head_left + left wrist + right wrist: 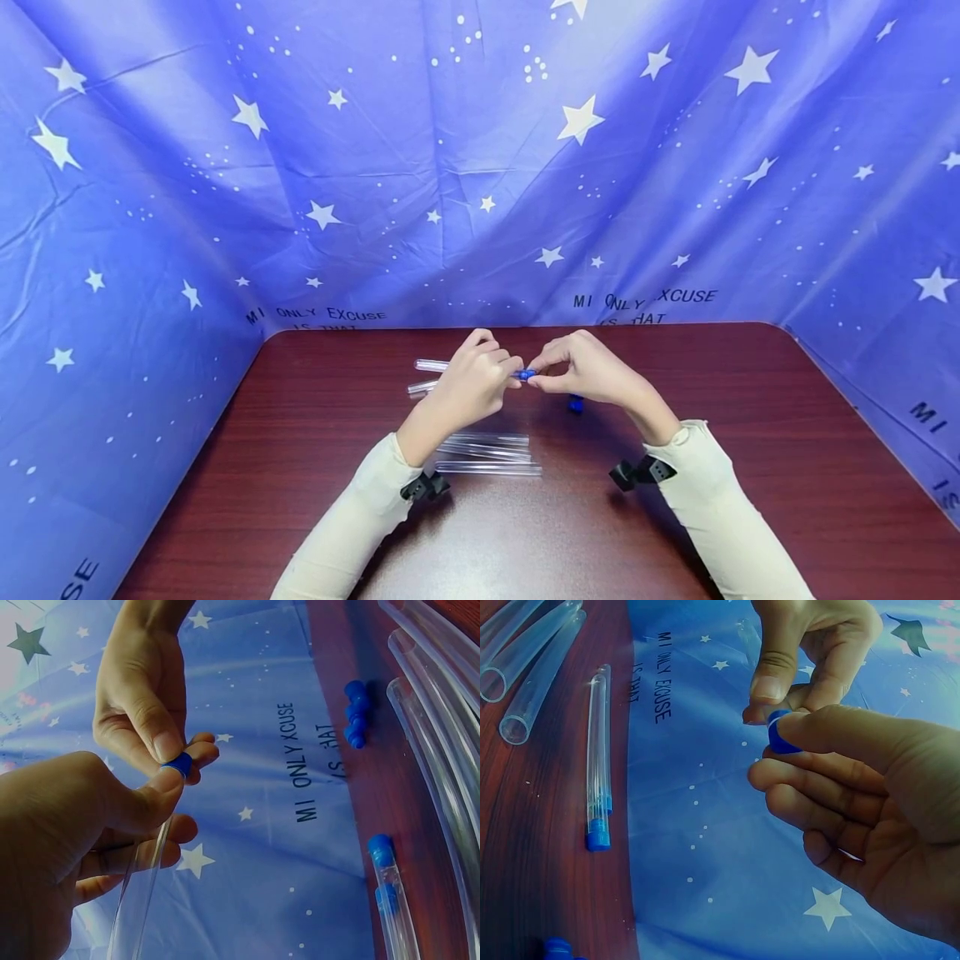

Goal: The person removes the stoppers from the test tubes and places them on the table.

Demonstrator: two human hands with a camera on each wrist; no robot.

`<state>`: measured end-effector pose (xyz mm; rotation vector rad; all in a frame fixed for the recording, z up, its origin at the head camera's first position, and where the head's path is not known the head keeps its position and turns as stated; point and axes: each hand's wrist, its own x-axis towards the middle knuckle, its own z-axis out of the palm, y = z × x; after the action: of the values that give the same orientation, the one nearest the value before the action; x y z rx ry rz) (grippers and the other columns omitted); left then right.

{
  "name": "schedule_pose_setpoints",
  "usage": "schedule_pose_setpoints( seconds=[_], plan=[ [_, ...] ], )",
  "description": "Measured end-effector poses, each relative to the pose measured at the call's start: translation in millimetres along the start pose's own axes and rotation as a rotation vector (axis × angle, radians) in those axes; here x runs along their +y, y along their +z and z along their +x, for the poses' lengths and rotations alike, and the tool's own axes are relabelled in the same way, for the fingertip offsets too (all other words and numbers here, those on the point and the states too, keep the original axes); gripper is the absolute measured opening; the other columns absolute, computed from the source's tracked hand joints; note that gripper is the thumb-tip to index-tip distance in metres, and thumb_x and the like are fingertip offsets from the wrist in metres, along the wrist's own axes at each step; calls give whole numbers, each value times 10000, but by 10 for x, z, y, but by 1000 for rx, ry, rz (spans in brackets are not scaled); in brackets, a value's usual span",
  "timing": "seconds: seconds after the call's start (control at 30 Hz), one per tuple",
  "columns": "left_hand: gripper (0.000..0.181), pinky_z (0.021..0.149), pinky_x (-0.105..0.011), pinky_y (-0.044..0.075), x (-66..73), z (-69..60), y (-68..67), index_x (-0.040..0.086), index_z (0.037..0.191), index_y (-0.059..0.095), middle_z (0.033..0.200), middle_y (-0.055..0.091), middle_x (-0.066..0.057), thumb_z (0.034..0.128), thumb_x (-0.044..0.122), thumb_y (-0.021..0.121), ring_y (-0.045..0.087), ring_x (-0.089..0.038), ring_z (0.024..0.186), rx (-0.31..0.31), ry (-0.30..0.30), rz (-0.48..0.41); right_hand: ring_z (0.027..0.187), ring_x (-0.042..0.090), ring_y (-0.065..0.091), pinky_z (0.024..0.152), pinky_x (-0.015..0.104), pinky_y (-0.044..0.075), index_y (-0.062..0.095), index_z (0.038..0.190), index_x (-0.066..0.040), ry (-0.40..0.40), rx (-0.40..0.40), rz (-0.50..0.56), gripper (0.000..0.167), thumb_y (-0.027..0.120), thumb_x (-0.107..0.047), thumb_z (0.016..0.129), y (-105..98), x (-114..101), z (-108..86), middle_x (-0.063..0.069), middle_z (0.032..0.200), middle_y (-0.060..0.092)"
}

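Note:
A clear test tube (pixel 139 900) is gripped near its mouth by my left hand (pixel 472 375), thumb on top in the left wrist view. At that mouth sits a blue stopper (pixel 783 735), which my right hand (pixel 592 371) pinches between thumb and fingertips. The two hands nearly meet above the far half of the table. How deep the stopper sits is hidden by the fingers. Below the right hand, several loose blue stoppers (pixel 358 712) lie close together. Two test tubes with blue stoppers (pixel 598 772) lie side by side on the table.
Several unstoppered clear tubes (pixel 487 454) lie roughly parallel on the dark red wooden table (pixel 300 500), nearer than the hands. A blue star-printed cloth (pixel 450 167) hangs behind and at both sides of the table. Black wrist cameras (pixel 645 473) stick out below the sleeves.

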<state>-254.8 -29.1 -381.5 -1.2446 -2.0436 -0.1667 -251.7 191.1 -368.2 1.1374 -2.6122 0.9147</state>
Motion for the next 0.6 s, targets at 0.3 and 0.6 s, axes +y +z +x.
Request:
schedule_pose_setpoints(
  seconds=[0.3, 0.6],
  plan=[
    [209, 857, -332, 456, -24, -1, -24, 136, 721, 632, 616, 649, 25, 823, 187, 807, 610, -172, 631, 9, -23, 11, 678, 88, 613, 679, 292, 493, 821, 918, -112, -88, 85, -141, 105, 822, -110, 813, 45, -23, 18, -48, 780, 742],
    [173, 831, -332, 461, -63, -9, -47, 139, 734, 623, 616, 648, 24, 821, 118, 772, 618, -162, 617, -4, -63, 29, 679, 138, 594, 700, 339, 502, 795, 866, -88, -214, 238, -288, 112, 853, -113, 773, 141, -54, 58, -17, 733, 712]
  ],
)
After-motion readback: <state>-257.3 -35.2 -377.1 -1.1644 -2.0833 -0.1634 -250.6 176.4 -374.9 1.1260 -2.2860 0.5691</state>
